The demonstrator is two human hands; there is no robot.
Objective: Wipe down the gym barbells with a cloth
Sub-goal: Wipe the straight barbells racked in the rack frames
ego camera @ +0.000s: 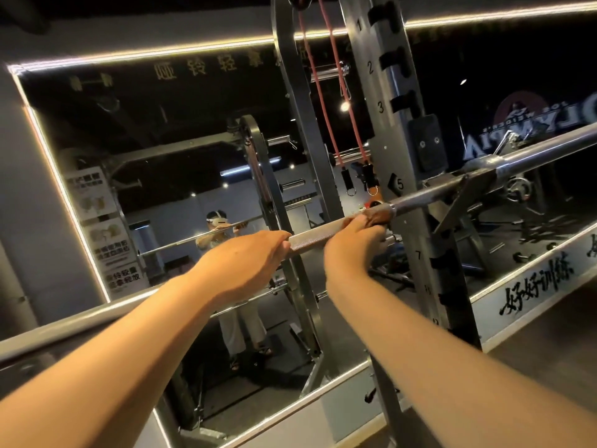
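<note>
Barbell (310, 239) wipe in progress, with both hands on the racked bar.
The left hand (245, 266) curls over the knurled grip and seems to steady it. Just beside it, the right hand (352, 250) clamps a brown cloth (376, 216) round the bar next to the collar ring. Next, I judge, the cloth must slide onto the smooth shaft beyond. The rack upright (384, 92) reads 1, 2, 3, 5, 7. Behind it, the mirror (145, 124) shows a reversed "OLYMPIA", and its lower border reads 好好训练.

Saw a numbered rack upright (365, 46) just beyond the right grip (353, 244), red bands (320, 95) hanging above, mirror (129, 124) behind.
</note>
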